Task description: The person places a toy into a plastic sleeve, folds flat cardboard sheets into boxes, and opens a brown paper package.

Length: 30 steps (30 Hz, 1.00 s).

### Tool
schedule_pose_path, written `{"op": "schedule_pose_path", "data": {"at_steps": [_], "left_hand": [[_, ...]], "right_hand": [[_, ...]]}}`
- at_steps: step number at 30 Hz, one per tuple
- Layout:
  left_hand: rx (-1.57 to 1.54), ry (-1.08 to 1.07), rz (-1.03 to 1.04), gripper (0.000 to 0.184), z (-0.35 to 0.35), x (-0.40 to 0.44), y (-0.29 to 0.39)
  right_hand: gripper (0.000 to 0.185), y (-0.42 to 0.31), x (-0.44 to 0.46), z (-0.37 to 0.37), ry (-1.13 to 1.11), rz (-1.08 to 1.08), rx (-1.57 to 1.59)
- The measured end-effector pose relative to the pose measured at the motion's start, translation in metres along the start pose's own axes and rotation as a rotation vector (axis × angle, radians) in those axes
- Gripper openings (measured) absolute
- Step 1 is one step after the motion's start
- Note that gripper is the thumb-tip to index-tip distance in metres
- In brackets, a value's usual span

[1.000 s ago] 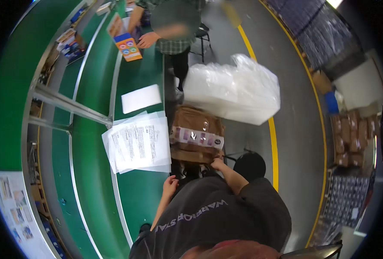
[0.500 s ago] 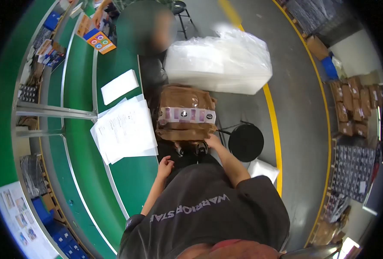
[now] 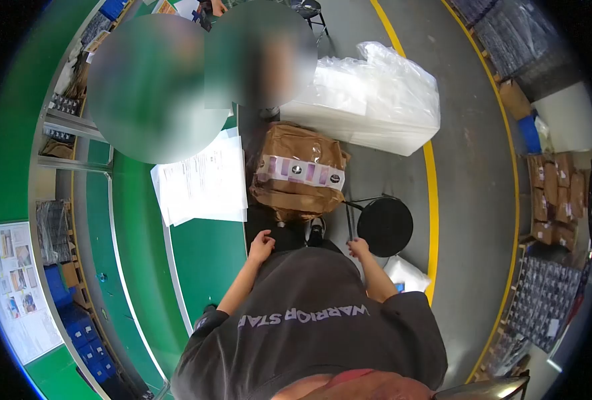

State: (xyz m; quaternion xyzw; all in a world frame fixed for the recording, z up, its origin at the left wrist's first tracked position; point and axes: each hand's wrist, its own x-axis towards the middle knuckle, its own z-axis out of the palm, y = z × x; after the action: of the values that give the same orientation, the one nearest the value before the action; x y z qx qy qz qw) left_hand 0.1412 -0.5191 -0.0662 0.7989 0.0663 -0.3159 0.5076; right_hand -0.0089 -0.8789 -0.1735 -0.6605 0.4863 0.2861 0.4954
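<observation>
A brown paper-wrapped package (image 3: 303, 143) with a white and purple printed band (image 3: 297, 171) round it lies in front of me, its near end by my feet. My left hand (image 3: 261, 247) hovers by my left thigh near the green table edge, fingers loosely bent and apart, holding nothing I can see. My right hand (image 3: 358, 247) is beside my right thigh, apart from the package, its fingers slightly bent and open. A thin dark bar (image 3: 349, 221), seemingly part of the stool, lines up with its fingertips; contact is unclear.
A round black stool (image 3: 385, 227) stands at the right. Beyond the package sits a large plastic-wrapped white stack (image 3: 369, 100). Papers (image 3: 203, 183) lie on the green table (image 3: 206, 267). A white bag (image 3: 406, 272) is on the floor. A co-worker's hand (image 3: 218, 7) shows at the far end.
My right hand has let go of the package's near right corner and drawn back toward my body. The view has shifted, and blurred circles now cover more of the table.
</observation>
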Motion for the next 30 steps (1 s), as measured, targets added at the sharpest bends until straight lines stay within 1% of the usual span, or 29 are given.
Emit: {"op": "schedule_pose_path", "data": {"at_steps": [2, 3, 4, 5, 6, 7, 8, 10, 12, 13, 15, 16, 17, 18, 20, 22, 24, 26, 27, 28, 29, 30], "left_hand": [[0.006, -0.013, 0.009, 0.040, -0.003, 0.003, 0.002], [0.036, -0.012, 0.029, 0.040, -0.005, 0.006, 0.003], [0.067, -0.013, 0.045, 0.039, -0.007, 0.008, 0.002], [0.128, 0.017, 0.119, 0.038, -0.008, 0.013, -0.003], [0.189, 0.042, 0.187, 0.037, -0.009, 0.018, -0.010], [0.193, 0.023, 0.141, 0.036, -0.014, 0.013, 0.008], [0.199, 0.009, 0.133, 0.036, -0.018, 0.018, 0.008], [0.188, -0.023, 0.108, 0.037, -0.023, 0.023, 0.008], [0.164, -0.076, 0.084, 0.037, -0.026, 0.025, 0.009], [0.143, -0.111, 0.072, 0.038, -0.029, 0.027, 0.012], [0.126, -0.161, 0.069, 0.039, -0.033, 0.034, 0.006], [0.150, -0.172, 0.079, 0.038, -0.032, 0.038, -0.003], [0.174, -0.184, 0.094, 0.038, -0.031, 0.040, -0.004], [0.186, -0.206, 0.051, 0.039, -0.030, 0.042, -0.004], [0.178, -0.266, 0.109, 0.040, -0.031, 0.049, -0.012], [0.223, -0.279, 0.155, 0.040, -0.029, 0.056, -0.016], [0.173, -0.320, 0.178, 0.040, -0.028, 0.062, -0.016], [0.158, -0.339, 0.118, 0.040, -0.024, 0.061, -0.001], [0.217, -0.350, 0.151, 0.040, -0.023, 0.055, 0.018], [0.277, -0.356, 0.183, 0.039, -0.021, 0.049, 0.034], [0.248, -0.390, 0.182, 0.039, -0.014, 0.057, 0.031], [0.216, -0.415, 0.170, 0.038, -0.009, 0.066, 0.024]], "right_hand": [[0.021, 0.020, -0.012, -0.004, 0.023, 0.072, 0.105], [0.021, 0.030, -0.013, -0.006, 0.027, 0.077, 0.113], [0.015, 0.050, -0.004, -0.004, -0.022, 0.143, 0.222], [0.010, 0.064, -0.010, 0.001, -0.074, 0.218, 0.332], [0.006, 0.076, -0.014, 0.007, -0.048, 0.250, 0.441], [0.006, 0.093, -0.018, 0.016, -0.044, 0.259, 0.463], [0.011, 0.093, -0.023, 0.022, -0.036, 0.254, 0.484], [0.012, 0.111, -0.029, 0.037, -0.038, 0.260, 0.463], [0.020, 0.154, -0.011, 0.066, 0.167, -0.157, 0.303], [0.020, 0.148, -0.019, 0.068, 0.173, -0.149, 0.306], [0.031, 0.120, -0.044, 0.068, 0.084, -0.136, 0.091], [0.031, 0.117, -0.051, 0.070, 0.101, -0.136, 0.099], [0.030, 0.121, -0.057, 0.074, 0.150, -0.097, -0.016], [0.030, 0.123, -0.060, 0.074, 0.205, -0.061, -0.130], [0.031, 0.156, -0.050, 0.089, 0.227, -0.072, 0.047], [0.033, 0.109, -0.112, 0.086, 0.350, 0.069, 0.180], [0.036, 0.123, -0.117, 0.091, 0.283, 0.025, 0.169], [0.037, 0.143, -0.109, 0.102, 0.283, 0.043, 0.061], [0.037, 0.153, -0.106, 0.109, 0.343, 0.066, 0.116], [0.039, 0.163, -0.104, 0.118, 0.369, 0.036, 0.141], [0.041, 0.169, -0.107, 0.123, 0.392, 0.006, 0.159], [0.041, 0.173, -0.114, 0.124, 0.433, 0.029, 0.198]]}}
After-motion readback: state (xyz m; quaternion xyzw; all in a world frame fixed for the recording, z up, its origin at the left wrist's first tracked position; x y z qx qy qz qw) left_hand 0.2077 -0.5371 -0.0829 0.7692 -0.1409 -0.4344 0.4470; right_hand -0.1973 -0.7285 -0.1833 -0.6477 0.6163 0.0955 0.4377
